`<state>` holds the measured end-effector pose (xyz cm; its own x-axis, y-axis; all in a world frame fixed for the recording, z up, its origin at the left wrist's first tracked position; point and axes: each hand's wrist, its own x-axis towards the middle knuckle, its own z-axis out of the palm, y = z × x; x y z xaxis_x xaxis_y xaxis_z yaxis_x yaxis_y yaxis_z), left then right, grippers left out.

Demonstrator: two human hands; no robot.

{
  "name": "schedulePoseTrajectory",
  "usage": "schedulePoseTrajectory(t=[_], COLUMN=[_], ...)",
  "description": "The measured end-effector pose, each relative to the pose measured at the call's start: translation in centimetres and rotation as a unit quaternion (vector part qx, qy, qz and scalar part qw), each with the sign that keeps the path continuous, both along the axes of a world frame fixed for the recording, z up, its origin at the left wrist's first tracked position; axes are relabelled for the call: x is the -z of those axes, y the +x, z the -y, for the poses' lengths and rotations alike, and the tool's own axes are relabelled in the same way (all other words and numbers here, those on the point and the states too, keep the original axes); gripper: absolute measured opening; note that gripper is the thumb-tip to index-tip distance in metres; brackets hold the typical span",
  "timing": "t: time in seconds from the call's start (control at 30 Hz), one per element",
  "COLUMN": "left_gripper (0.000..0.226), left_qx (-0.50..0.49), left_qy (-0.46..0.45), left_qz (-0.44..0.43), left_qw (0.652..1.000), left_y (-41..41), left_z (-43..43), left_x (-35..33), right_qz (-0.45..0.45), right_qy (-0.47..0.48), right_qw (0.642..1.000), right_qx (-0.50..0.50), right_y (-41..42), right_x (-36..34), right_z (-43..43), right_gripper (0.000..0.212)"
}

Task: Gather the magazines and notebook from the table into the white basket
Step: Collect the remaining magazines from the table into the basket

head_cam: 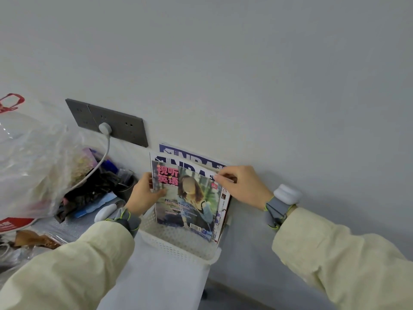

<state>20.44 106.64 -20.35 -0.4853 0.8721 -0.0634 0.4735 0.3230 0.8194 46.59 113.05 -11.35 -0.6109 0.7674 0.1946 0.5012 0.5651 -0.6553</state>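
Now, left hand (145, 195) gripping one edge and right hand (243, 186) pinching the top corner, the pink-titled magazine (187, 202) stands nearly seated in the white basket (178, 245); a gentle release likely follows.

Soft, even, cool light fills the scene, leaving only a faint shadow on the wall (250, 224) below the right hand (243, 186). The clear plastic bag (29, 157) at far left carries pale glare. Wide-angle distortion bends the sleeves (335, 260) at the near edges, and the small print on the front magazine (190, 204) is blurred.

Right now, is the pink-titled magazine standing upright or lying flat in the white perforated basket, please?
Upright: the pink-titled magazine stands on edge, lower end inside the white perforated basket.
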Motion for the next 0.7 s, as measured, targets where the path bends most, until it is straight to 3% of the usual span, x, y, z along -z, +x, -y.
schedulePoseTrajectory(t=[0.1,0.2,0.3,0.47,0.7], left_gripper=[0.042,0.038,0.038,0.038,0.046], left_qx=[0.005,0.011,0.018,0.016,0.033], left_qy=[-0.002,-0.009,-0.015,-0.018,-0.039], left_qz=[-0.015,-0.027,-0.029,-0.021,-0.043], left_qw=[1.000,1.000,0.999,0.999,0.998], left_y=[-0.3,-0.8,-1.1,-0.6,-0.7], left_z=[0.0,-0.2,-0.4,-0.4,0.0], left_x=[-0.2,-0.4,-0.5,-0.4,-0.7], right_qz=[0.074,0.197,0.261,0.276,0.216], right_qy=[0.037,0.076,0.108,0.091,0.072], right_qw=[0.996,0.975,0.953,0.948,0.967], right_qx=[-0.028,-0.072,-0.112,-0.133,-0.111], right_y=[-1.4,-2.8,-4.0,-6.3,-6.4], right_x=[-1.8,-2.7,-3.2,-2.5,-4.2], right_z=[-0.5,-1.0,-1.1,-0.5,-0.8], right_gripper=[0.024,0.028,0.025,0.026,0.017])
